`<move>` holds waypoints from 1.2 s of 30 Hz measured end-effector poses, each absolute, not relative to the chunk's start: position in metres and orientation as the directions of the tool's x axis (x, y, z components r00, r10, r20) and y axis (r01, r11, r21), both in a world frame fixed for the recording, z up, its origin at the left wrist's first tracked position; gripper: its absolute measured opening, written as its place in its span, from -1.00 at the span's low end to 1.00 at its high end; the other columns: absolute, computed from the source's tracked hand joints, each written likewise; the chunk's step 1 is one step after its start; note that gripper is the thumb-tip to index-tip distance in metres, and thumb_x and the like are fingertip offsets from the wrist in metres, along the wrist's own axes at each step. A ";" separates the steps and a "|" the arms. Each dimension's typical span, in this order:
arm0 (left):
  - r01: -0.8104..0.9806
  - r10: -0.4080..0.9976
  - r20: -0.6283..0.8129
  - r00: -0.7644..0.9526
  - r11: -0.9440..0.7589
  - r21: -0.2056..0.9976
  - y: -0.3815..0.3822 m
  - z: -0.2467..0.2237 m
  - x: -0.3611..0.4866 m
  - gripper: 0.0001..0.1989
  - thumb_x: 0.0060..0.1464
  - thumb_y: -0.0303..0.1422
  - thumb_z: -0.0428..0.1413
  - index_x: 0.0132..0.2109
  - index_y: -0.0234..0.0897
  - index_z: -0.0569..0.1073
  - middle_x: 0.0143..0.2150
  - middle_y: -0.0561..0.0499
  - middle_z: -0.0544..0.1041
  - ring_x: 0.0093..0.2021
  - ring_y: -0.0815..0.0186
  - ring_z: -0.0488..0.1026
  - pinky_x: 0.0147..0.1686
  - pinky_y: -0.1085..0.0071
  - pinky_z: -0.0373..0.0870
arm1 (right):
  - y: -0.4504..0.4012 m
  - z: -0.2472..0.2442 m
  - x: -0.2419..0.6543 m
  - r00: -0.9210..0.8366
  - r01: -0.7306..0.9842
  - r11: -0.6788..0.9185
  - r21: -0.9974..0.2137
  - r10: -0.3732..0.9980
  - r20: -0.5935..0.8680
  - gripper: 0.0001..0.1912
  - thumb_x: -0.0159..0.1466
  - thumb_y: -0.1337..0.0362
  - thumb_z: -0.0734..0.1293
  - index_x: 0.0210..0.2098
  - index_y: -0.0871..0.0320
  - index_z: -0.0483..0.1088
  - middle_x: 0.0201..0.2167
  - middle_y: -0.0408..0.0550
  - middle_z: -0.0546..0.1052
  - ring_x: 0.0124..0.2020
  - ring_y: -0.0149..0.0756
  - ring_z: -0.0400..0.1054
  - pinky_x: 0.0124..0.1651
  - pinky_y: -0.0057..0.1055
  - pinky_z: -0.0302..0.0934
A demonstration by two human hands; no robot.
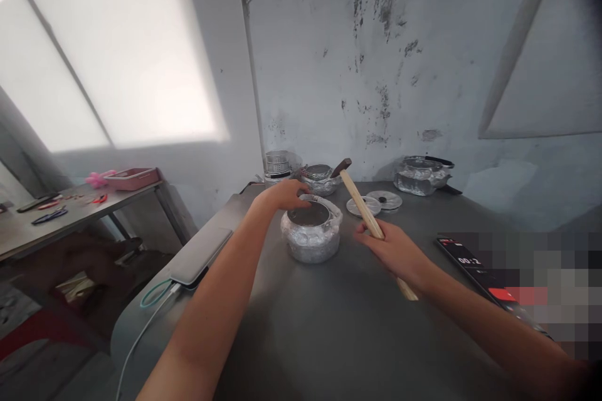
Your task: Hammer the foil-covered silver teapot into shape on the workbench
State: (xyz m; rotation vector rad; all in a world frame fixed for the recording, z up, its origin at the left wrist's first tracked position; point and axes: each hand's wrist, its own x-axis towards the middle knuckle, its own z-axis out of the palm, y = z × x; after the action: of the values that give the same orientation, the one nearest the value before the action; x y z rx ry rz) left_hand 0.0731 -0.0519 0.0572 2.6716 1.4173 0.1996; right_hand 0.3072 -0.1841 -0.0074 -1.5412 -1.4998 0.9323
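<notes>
A silvery, wrapped pot [313, 243] with an open top stands upright on the grey table [301, 326]. My left hand [286, 194] is at the pot's rear left rim, palm down, fingers apart and reaching over the opening; whether it touches the rim is hard to tell. To the right of the pot, my right hand [392, 244] grips a hammer [361, 203] by its pale wooden handle. The dark hammer head points up and away, above the table, and the handle's lower end sticks out below my hand.
Behind stand a wrapped pot [320, 183], a perforated metal container [277, 163] and another wrapped pot [418, 178]. Two round discs [383, 200] lie near the hammer. A phone [475, 269] lies right, a grey device [202, 257] with cables left. A side table [79, 219] holds a pink tray [132, 179].
</notes>
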 end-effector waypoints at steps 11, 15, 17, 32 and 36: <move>0.910 0.915 -0.018 0.402 -0.397 0.118 -0.059 0.063 0.079 -0.50 0.16 -0.03 0.13 0.12 -0.25 0.47 -0.15 -0.11 0.63 -0.21 0.09 0.57 -0.31 0.35 0.44 | -0.181 -0.010 0.308 0.001 0.440 -0.006 -0.898 1.000 -0.006 -0.83 0.23 0.10 0.28 -0.34 0.07 0.30 -0.72 -0.36 0.10 -0.73 -0.49 -0.01 -0.74 -0.52 -0.06; 0.921 0.922 0.047 0.384 -0.387 0.057 -0.058 0.062 0.081 -0.41 0.14 0.01 0.12 0.20 -0.24 0.42 0.13 -0.18 0.50 0.00 -0.02 0.49 -0.18 0.28 0.42 | -0.181 -0.013 0.308 -0.014 0.442 0.004 -0.897 1.000 -0.002 -0.79 0.25 0.07 0.27 -0.35 0.07 0.29 -0.71 -0.35 0.09 -0.72 -0.49 -0.01 -0.74 -0.52 -0.06; 0.922 0.922 0.050 0.383 -0.385 0.042 -0.057 0.061 0.081 -0.36 0.15 0.03 0.09 0.24 -0.26 0.37 0.16 -0.19 0.48 0.02 -0.03 0.47 -0.17 0.26 0.42 | -0.181 -0.013 0.309 -0.015 0.445 0.009 -0.896 1.000 0.002 -0.77 0.26 0.05 0.26 -0.35 0.07 0.29 -0.70 -0.34 0.10 -0.71 -0.49 -0.01 -0.73 -0.52 -0.05; 0.872 0.872 0.040 0.487 -0.488 0.027 -0.050 0.059 0.067 -0.61 0.24 -0.18 0.09 0.13 -0.22 0.50 0.05 -0.07 0.56 -0.02 0.10 0.50 -0.10 0.38 0.39 | -0.174 -0.014 0.322 -0.152 0.632 0.169 -0.756 0.984 0.094 -0.46 0.32 -0.23 0.03 -0.48 0.07 0.15 -0.66 -0.29 0.04 -0.67 -0.45 0.02 -0.62 -0.46 -0.06; 0.867 0.868 0.031 0.496 -0.497 0.035 -0.050 0.060 0.065 -0.61 0.24 -0.17 0.07 0.13 -0.22 0.50 0.08 -0.07 0.54 -0.02 0.10 0.50 -0.14 0.39 0.40 | -0.158 -0.002 0.351 -0.222 0.782 0.290 -0.552 0.957 0.189 -0.54 0.23 -0.15 0.25 -0.55 0.09 0.27 -0.61 -0.18 0.29 -0.54 -0.35 0.19 -0.46 -0.41 -0.03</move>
State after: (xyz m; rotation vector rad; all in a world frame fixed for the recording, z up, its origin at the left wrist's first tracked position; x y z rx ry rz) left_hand 0.0651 -0.0504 0.0600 2.7041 1.5674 0.0694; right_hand 0.3507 -0.1581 -0.0025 -1.5495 -2.0724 0.4701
